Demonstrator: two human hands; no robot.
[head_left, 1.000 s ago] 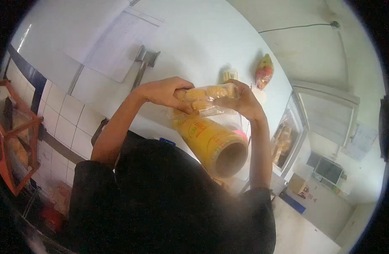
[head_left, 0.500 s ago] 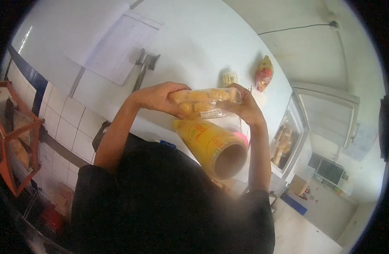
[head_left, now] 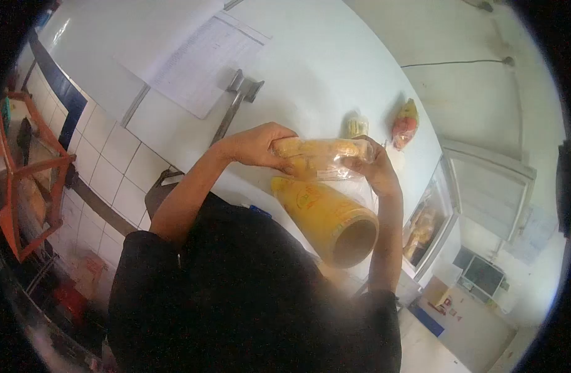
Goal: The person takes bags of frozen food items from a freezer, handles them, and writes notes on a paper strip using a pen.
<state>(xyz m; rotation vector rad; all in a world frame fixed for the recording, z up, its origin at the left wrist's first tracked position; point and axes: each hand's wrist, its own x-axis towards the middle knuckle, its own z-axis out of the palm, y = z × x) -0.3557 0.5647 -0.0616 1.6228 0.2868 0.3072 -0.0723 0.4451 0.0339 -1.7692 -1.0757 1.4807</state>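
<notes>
A clear-wrapped pack of yellowish, rounded food pieces (head_left: 316, 155) is held level above the worktop. My left hand (head_left: 260, 146) grips its left end, and my right hand (head_left: 377, 168) has the right end between thumb and fingers. A pale label shows through on the lower side of the wrap. Just below the pack lies a thick yellow printed roll (head_left: 319, 217), its hollow end facing the lower right; it looks like cling film. Past my right hand's fingers sits a small pale-yellow packet (head_left: 357, 126).
Beyond my left hand lies a metal mallet-like tool (head_left: 236, 102), beside a printed sheet (head_left: 214, 62). A bag with red and yellow contents (head_left: 405, 124) is near the far right edge of the white worktop (head_left: 316, 68). An orange-framed rack (head_left: 24, 180) stands at left.
The whole view has shifted, so the worktop and its items appear further right and slightly lower. Both hands still hold the pack, which seems slightly turned.
</notes>
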